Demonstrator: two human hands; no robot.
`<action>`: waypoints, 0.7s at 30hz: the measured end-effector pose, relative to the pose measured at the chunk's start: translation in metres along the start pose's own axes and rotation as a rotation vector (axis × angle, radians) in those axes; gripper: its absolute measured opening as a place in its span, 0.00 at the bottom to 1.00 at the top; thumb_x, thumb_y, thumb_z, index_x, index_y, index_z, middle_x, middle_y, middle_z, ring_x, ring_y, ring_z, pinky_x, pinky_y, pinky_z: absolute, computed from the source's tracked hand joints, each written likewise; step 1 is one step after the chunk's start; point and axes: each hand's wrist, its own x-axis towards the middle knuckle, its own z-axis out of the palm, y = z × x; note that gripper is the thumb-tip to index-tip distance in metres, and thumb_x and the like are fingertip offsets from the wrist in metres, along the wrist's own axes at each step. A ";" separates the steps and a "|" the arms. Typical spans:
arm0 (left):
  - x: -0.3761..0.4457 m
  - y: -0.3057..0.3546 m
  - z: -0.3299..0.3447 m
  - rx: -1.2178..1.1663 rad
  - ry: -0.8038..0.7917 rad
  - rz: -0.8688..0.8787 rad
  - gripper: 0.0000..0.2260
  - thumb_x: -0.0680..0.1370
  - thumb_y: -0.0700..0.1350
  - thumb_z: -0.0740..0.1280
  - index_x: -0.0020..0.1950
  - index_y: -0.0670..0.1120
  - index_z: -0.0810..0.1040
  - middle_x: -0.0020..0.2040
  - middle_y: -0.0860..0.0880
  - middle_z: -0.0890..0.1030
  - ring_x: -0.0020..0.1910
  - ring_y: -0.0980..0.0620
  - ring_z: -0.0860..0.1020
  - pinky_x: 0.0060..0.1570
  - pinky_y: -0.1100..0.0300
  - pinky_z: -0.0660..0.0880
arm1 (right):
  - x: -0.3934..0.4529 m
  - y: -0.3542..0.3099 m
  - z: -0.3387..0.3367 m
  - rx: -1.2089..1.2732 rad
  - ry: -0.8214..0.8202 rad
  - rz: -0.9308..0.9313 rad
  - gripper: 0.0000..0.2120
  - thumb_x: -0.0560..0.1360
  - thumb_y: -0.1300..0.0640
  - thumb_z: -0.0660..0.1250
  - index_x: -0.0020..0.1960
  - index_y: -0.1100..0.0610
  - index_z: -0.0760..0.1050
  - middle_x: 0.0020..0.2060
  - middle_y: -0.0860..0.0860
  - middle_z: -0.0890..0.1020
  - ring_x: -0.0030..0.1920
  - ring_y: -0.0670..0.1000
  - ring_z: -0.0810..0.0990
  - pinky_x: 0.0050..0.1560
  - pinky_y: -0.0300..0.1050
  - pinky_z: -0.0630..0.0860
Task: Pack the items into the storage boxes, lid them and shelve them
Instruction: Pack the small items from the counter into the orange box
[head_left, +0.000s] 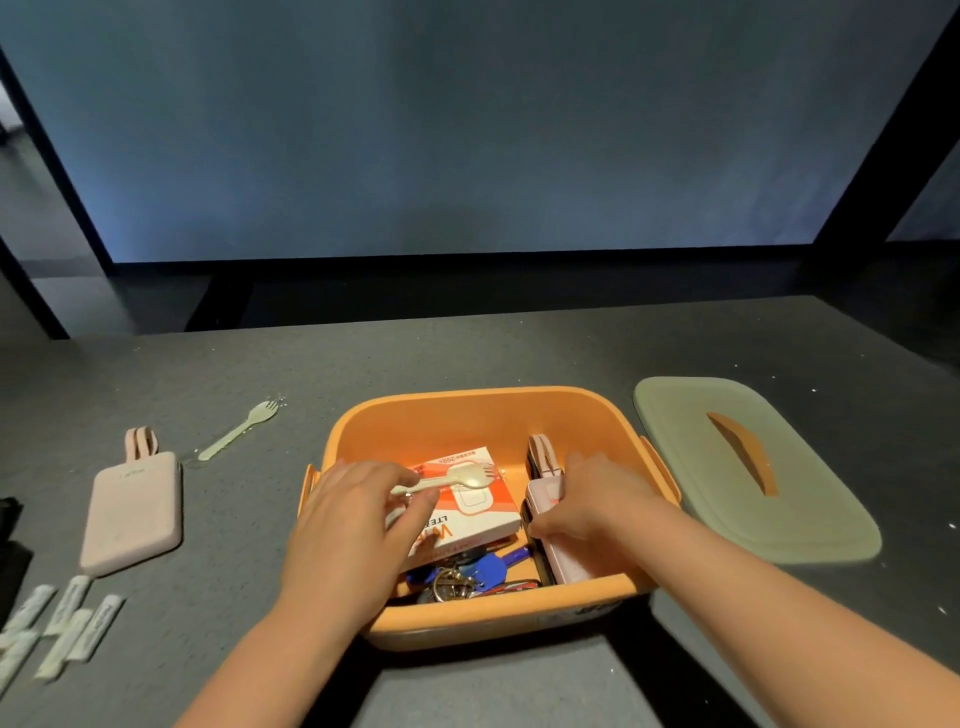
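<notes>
The dark grey surface (467, 353) stands before a blue-grey wall. On it sits my orange storage box (467, 415), its green lid (675, 415) just beside. Inside lie a white-orange carton (478, 525) and keys (457, 577). My left hand (353, 519) pinches a spork (457, 480); my right hand (592, 499) grips a pink power bank (540, 499) standing against the box's right wall.

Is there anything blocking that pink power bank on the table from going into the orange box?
Nothing visible lies between the pink power bank and the orange box; the table between them is bare. The box is open, with its lid lying on the table to the right. Both hands are inside the box, though: the left hand holds a spork.
</notes>
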 end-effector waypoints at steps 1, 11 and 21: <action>0.000 -0.001 0.000 0.003 0.001 0.002 0.12 0.75 0.60 0.63 0.51 0.54 0.80 0.49 0.58 0.80 0.52 0.56 0.73 0.49 0.59 0.66 | 0.000 0.000 0.001 -0.006 0.003 0.000 0.40 0.65 0.33 0.71 0.68 0.54 0.66 0.63 0.54 0.72 0.58 0.55 0.76 0.51 0.46 0.75; -0.020 -0.009 -0.016 -0.394 0.188 -0.169 0.06 0.74 0.48 0.66 0.48 0.51 0.81 0.50 0.61 0.78 0.53 0.62 0.73 0.54 0.67 0.67 | -0.044 -0.051 -0.016 0.064 0.385 -0.245 0.28 0.74 0.39 0.63 0.70 0.48 0.64 0.63 0.48 0.73 0.61 0.52 0.74 0.50 0.49 0.76; -0.115 -0.113 -0.070 -0.307 0.414 -0.512 0.06 0.72 0.49 0.64 0.47 0.57 0.78 0.49 0.63 0.78 0.53 0.63 0.74 0.50 0.64 0.71 | -0.118 -0.184 0.037 0.426 0.395 -0.887 0.12 0.72 0.50 0.69 0.55 0.46 0.76 0.46 0.40 0.78 0.47 0.44 0.78 0.43 0.42 0.71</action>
